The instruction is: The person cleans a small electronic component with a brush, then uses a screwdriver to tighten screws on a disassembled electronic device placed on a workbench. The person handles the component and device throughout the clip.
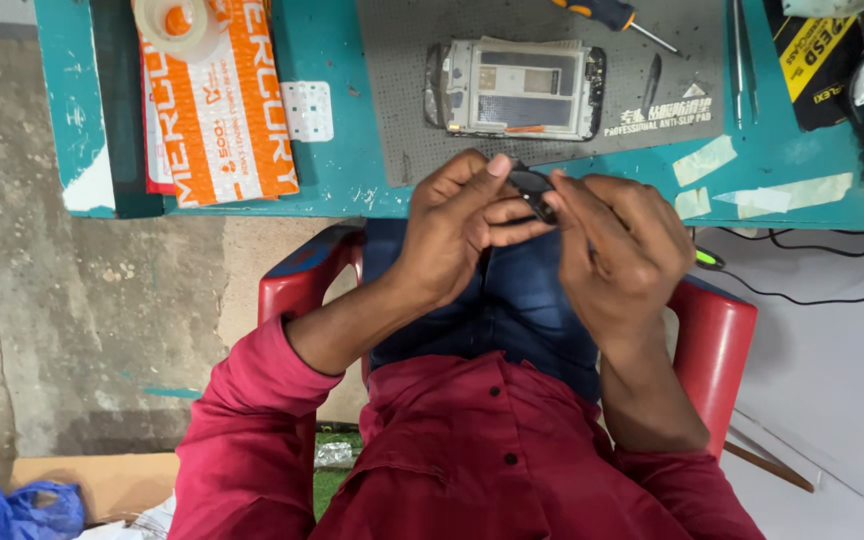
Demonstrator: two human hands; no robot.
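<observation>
**Small black part held over the lap**

Black part [532,188] pinched between fingers of left hand [457,228] and right hand [620,250], just below table edge [352,195]; long axis running upper-left to lower-right. Opened phone [515,88] lying flat on grey mat [402,120].

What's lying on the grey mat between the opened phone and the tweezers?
In the head view, a small black pry tool lies on the grey mat between the opened phone and the tweezers.
</observation>
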